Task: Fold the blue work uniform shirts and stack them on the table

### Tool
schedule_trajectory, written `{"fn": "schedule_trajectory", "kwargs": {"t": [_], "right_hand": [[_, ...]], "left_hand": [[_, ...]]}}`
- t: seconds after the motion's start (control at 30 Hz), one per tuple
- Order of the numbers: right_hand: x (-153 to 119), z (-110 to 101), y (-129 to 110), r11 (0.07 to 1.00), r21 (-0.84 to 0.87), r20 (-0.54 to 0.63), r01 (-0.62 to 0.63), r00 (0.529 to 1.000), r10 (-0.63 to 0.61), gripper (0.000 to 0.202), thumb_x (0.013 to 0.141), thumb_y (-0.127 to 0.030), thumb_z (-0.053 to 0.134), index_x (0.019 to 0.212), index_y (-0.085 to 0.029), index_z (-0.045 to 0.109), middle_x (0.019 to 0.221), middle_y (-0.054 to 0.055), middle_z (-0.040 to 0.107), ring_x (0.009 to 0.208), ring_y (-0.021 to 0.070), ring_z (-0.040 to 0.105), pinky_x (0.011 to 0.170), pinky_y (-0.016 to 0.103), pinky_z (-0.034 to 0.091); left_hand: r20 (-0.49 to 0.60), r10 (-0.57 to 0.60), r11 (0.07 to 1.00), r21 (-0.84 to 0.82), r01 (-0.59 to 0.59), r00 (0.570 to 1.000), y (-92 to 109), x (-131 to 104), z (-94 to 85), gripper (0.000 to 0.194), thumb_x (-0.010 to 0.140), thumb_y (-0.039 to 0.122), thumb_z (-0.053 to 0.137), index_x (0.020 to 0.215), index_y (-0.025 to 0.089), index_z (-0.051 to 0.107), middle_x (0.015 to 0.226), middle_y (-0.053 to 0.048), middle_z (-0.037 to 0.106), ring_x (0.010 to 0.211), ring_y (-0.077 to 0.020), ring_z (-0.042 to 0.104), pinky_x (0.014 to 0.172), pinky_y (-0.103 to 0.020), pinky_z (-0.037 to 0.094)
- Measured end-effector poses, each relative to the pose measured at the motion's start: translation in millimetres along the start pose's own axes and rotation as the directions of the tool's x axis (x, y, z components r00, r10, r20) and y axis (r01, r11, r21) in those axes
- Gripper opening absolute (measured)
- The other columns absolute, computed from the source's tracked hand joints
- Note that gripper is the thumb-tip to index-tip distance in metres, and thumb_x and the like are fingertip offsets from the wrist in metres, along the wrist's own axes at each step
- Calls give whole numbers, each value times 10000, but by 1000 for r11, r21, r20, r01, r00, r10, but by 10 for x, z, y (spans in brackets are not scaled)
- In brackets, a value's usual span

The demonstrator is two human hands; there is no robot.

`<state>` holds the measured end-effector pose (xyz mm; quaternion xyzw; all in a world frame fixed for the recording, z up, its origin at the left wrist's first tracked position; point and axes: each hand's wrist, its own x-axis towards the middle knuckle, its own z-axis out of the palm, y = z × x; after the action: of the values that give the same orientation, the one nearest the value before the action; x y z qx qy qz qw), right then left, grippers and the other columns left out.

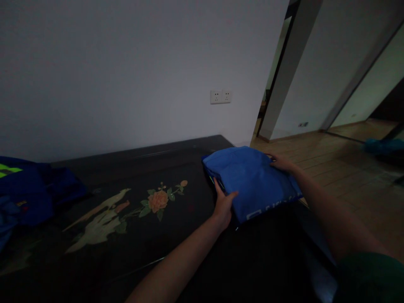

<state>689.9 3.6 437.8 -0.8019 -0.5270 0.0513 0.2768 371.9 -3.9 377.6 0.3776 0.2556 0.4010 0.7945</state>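
Note:
A folded stack of blue cloth (252,179), with pale lettering along its near edge, lies at the right end of a dark glossy table (176,162). My left hand (223,206) grips the stack's left side, thumb on top and fingers at the side edge. At the far right side, my right hand (280,163) holds the stack's edge, some of its fingers hidden by the cloth. Darker blue layers show under the lighter top one.
Crumpled dark blue clothing (41,189) with a yellow-green strip lies on the table's left end. A flower and bird picture (158,201) decorates the tabletop. Behind stands a white wall with a double socket (220,97). Wooden floor (318,155) extends to the right.

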Motion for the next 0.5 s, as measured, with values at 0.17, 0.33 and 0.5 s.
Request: {"fn": "schedule_trajectory", "kwargs": {"t": [0.17, 0.33, 0.5], "right_hand": [[-168, 146, 21, 983, -160, -70, -91, 994, 81, 569, 860, -167, 551, 1407, -106, 409, 1279, 208, 560, 1111, 282, 574, 973, 410, 424], [-467, 210, -5, 898, -369, -170, -239, 967, 188, 536, 948, -439, 399, 1414, -173, 398, 1229, 229, 544, 1066, 352, 586, 883, 476, 445], [-600, 251, -42, 888, -425, -239, -175, 968, 76, 475, 969, -410, 350, 1379, -186, 437, 1170, 184, 550, 1005, 287, 606, 842, 374, 465]], "left_hand": [[-170, 0, 998, -64, -11, 985, 374, 692, -133, 1014, 817, 291, 681, 1481, 400, -77, 1458, -70, 429, 1110, -209, 617, 851, -346, 565], [-244, 124, 986, 141, -91, 962, 657, 1246, -94, 936, 822, 204, 668, 1507, 321, 41, 1457, -115, 417, 1173, -222, 578, 925, -362, 526], [-106, 404, 883, 305, -357, 909, 691, 1370, -102, 830, 762, -91, 479, 1456, 326, 297, 1495, 9, 391, 1294, -139, 463, 1071, -249, 391]]}}
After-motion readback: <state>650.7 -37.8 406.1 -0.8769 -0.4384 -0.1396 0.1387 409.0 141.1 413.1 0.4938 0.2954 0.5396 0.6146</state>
